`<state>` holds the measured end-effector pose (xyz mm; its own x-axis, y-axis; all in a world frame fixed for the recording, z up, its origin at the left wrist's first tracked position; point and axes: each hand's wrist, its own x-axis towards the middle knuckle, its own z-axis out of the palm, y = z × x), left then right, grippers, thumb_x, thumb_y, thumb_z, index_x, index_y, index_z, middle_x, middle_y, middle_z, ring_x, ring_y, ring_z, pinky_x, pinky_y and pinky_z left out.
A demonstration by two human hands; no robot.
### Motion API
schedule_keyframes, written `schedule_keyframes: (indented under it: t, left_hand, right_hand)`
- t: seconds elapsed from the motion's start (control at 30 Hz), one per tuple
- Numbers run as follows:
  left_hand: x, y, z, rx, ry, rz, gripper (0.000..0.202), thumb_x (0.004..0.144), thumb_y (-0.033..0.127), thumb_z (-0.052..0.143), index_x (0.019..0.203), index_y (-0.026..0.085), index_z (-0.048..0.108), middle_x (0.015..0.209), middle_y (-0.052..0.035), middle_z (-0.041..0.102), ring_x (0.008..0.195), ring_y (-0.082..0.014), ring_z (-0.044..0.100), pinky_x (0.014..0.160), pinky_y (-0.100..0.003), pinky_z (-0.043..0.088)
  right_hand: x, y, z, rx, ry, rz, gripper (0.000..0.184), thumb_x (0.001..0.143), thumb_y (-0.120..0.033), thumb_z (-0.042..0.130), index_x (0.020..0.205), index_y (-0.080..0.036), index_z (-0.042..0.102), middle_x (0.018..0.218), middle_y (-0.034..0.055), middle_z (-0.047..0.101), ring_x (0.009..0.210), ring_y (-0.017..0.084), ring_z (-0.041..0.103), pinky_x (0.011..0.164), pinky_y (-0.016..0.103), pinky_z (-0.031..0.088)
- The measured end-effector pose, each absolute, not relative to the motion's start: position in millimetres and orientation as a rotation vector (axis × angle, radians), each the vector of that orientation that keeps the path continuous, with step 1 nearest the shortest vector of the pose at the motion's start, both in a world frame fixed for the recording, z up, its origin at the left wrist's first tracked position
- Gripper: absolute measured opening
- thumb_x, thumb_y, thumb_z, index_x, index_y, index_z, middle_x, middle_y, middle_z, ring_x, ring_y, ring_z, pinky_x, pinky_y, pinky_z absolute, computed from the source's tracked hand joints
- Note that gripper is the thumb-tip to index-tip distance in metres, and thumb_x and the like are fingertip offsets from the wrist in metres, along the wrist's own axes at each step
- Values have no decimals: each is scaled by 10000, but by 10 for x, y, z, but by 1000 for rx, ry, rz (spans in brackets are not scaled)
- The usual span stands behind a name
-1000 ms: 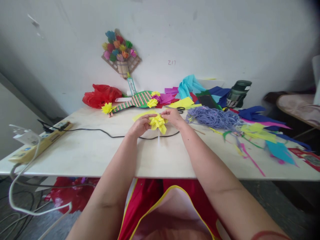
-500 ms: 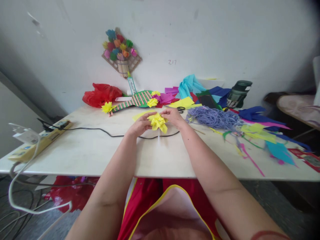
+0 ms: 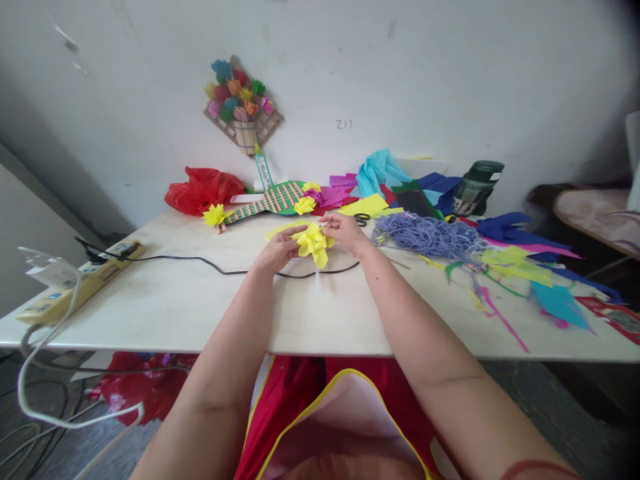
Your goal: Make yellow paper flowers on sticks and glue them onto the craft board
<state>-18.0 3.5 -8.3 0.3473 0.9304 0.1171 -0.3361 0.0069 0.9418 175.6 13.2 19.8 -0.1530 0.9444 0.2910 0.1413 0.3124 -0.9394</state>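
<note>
A crumpled yellow paper flower [image 3: 313, 243] is held just above the white table [image 3: 200, 307], near its middle. My left hand [image 3: 279, 251] grips the flower's left side with curled fingers. My right hand [image 3: 345, 232] pinches its right side, fingertips closed on the petals. A thin white stem hangs below the flower. A black cable [image 3: 210, 265] runs on the table under my hands.
A heap of purple cord [image 3: 430, 237] lies right of my hands, with coloured paper scraps [image 3: 520, 267] beyond. Behind are scissors [image 3: 361, 218], a green striped paddle with paper flowers [image 3: 280, 199], a red bag [image 3: 203, 190] and a dark bottle [image 3: 477, 187]. A power strip [image 3: 80, 280] sits left.
Both hands stay on the yellow flower and have shifted it slightly; the petals are turned and bunched a little differently. Nothing else on the table has moved.
</note>
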Motion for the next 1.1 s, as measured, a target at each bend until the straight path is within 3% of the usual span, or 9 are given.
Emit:
schedule_keyframes:
  t: [0.3, 0.57, 0.7, 0.8, 0.9, 1.0, 1.1]
  left_hand:
    - [-139, 46, -98, 1110, 794, 1211, 501, 628, 89, 672, 1127, 121, 638, 869, -62, 715, 689, -155, 677, 633, -301, 581]
    - [-100, 11, 11, 1030, 767, 1198, 590, 634, 104, 556, 1223, 99, 562, 768, -57, 698, 705, -194, 698, 639, -320, 582]
    - [-102, 14, -1, 1088, 680, 1212, 738, 658, 152, 589, 1379, 223, 447, 857, -22, 703, 690, -167, 693, 705, -318, 560]
    - [-100, 9, -20, 1140, 630, 1256, 759, 646, 181, 613, 1381, 278, 455, 983, -23, 694, 808, -172, 691, 787, -322, 530]
    - [-125, 20, -27, 1178, 630, 1338, 613, 679, 257, 585, 1291, 271, 553, 1157, -45, 658, 1070, -203, 624, 910, -343, 470]
    - [-190, 81, -42, 1128, 746, 1505, 435, 804, 446, 464, 1158, 256, 632, 1348, -56, 571, 1307, -240, 448, 992, -386, 399]
    - [-251, 169, -75, 1038, 859, 1669, 517, 842, 631, 361, 1067, 265, 649, 1360, -56, 566, 1372, -261, 360, 1013, -415, 361]
  right_hand:
    - [1754, 113, 189, -934, -1643, 1105, 489, 638, -98, 542, 1119, -152, 615, 673, -30, 605, 620, 128, 567, 616, 250, 474]
    - [1721, 157, 168, -1015, -1525, 956, 386, 671, -112, 522, 1033, -173, 641, 685, -31, 594, 633, 117, 565, 650, 255, 481]
    - [1690, 211, 123, -998, -1463, 951, 353, 698, -141, 508, 1023, -193, 638, 736, -18, 598, 646, 116, 571, 634, 252, 499]
    - [1665, 227, 109, -995, -1427, 936, 365, 710, -140, 491, 1043, -191, 631, 822, 8, 630, 692, 121, 593, 646, 253, 518]
    - [1657, 225, 112, -1005, -1419, 908, 384, 723, -138, 474, 1071, -194, 627, 920, 29, 672, 748, 127, 624, 692, 259, 533]
    - [1666, 228, 116, -1006, -1409, 852, 395, 729, -127, 463, 1084, -185, 627, 962, 41, 695, 837, 140, 651, 758, 266, 535]
    - [1678, 241, 110, -1008, -1372, 815, 405, 728, -106, 456, 1091, -166, 626, 1004, 63, 701, 905, 150, 658, 814, 277, 528]
